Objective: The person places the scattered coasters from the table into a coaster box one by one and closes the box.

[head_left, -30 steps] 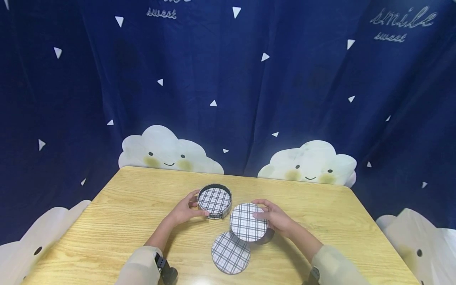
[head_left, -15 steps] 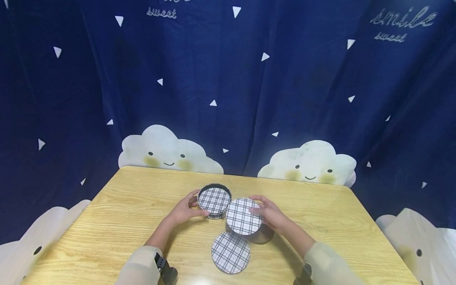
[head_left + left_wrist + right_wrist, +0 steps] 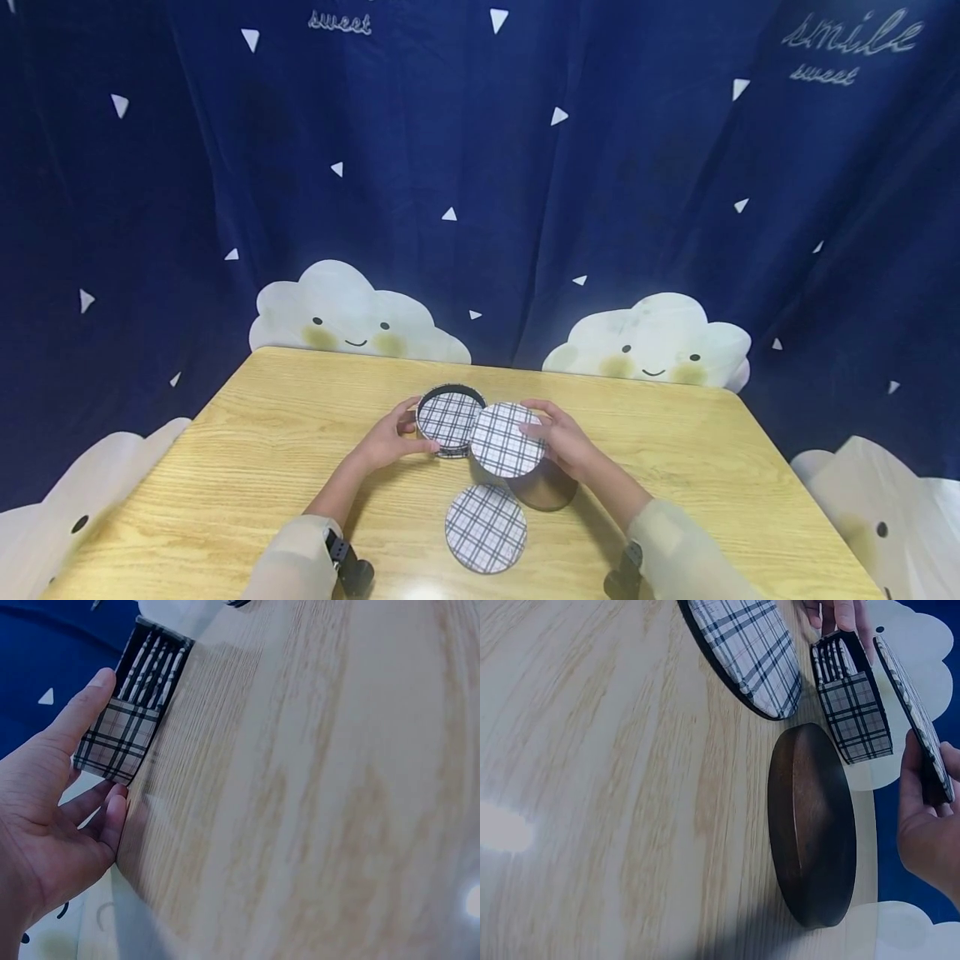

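My left hand (image 3: pixel 386 437) grips the left side of a round plaid coaster holder (image 3: pixel 112 739), thumb at the front and fingers curled round behind. Several plaid coasters are stacked inside it; their edges show through a gap in its dark-lined wall. My right hand (image 3: pixel 566 442) pinches a round plaid coaster (image 3: pixel 506 439) by its right edge, thumb on top. This coaster is raised above the table and overlaps the holder's right rim in the head view. Another plaid coaster (image 3: pixel 486 529) lies flat on the table, nearer the front.
A dark brown round piece (image 3: pixel 814 825), shallow with a raised side, sits on the wooden table (image 3: pixel 300 417) beneath my right hand. A dark blue curtain (image 3: pixel 480 167) printed with clouds and triangles hangs behind the table.
My right hand has carried its coaster up and left to the holder's rim, uncovering more of the brown piece. The left hand and the holder have stayed in place.
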A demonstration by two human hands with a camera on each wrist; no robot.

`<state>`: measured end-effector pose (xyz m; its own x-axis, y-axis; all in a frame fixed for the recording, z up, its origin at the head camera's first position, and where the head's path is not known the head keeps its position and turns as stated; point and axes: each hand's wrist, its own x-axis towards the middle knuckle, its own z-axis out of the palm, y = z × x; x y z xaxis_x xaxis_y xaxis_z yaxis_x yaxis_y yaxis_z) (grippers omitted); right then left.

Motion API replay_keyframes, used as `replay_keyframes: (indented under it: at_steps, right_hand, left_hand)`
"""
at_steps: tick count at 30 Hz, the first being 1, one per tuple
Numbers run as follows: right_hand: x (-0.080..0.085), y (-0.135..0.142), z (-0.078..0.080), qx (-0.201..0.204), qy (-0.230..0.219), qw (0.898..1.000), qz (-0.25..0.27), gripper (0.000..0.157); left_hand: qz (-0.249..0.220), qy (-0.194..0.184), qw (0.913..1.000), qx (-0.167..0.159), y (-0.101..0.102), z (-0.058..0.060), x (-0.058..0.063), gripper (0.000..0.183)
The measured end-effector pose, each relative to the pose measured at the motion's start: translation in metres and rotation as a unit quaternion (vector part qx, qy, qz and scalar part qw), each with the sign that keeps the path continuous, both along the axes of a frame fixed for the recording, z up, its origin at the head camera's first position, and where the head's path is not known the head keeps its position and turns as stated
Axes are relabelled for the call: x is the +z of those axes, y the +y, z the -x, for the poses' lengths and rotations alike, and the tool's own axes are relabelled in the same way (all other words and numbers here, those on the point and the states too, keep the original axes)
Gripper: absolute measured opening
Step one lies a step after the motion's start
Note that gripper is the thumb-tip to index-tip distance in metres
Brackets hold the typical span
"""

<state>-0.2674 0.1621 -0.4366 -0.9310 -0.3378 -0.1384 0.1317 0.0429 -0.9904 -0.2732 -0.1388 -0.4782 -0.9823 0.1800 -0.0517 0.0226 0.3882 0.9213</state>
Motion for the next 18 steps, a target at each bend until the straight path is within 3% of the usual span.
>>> replay_keyframes:
  at_steps: [18]
  right_hand:
    - [-0.003,-0.016,0.011,-0.030,-0.017,0.999,0.021,0.053]
  left_hand:
    - [0.004,-0.001,1.0000,-0.002,0.000,0.001,0.000,0.095]
